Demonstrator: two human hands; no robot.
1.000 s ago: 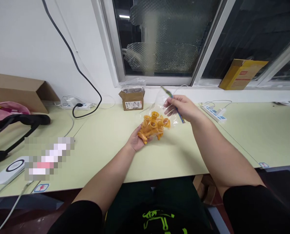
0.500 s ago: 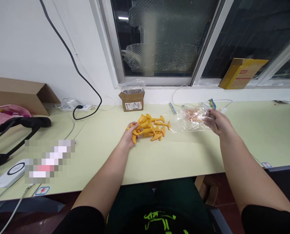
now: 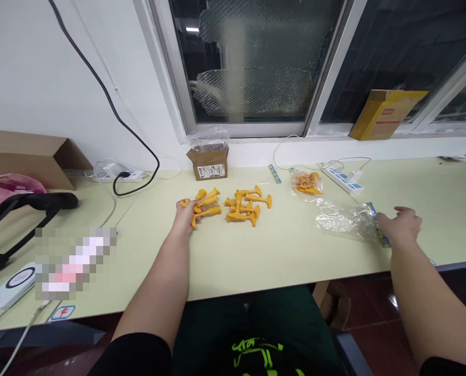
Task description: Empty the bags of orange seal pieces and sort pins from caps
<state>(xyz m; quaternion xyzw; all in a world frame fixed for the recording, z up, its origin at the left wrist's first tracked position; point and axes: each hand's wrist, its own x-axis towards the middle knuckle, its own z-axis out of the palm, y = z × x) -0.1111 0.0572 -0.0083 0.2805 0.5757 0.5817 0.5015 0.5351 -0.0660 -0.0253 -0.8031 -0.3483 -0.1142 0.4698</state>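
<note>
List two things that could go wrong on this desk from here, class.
1. The empty clear bag lies near the desk's front edge under the right hand; it could slide off.
2. The left hand rests on a few loose yellow plastic parts; a sweep might scatter the neighbouring pile.

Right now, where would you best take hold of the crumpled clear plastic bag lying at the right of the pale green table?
Probably by its printed end strip, coming from the right. The crumpled clear plastic bag lies flat and limp on the pale green table, so its middle would just fold. The strip looks stiffer and sits right at the right hand, which rests there with fingers spread.
</note>
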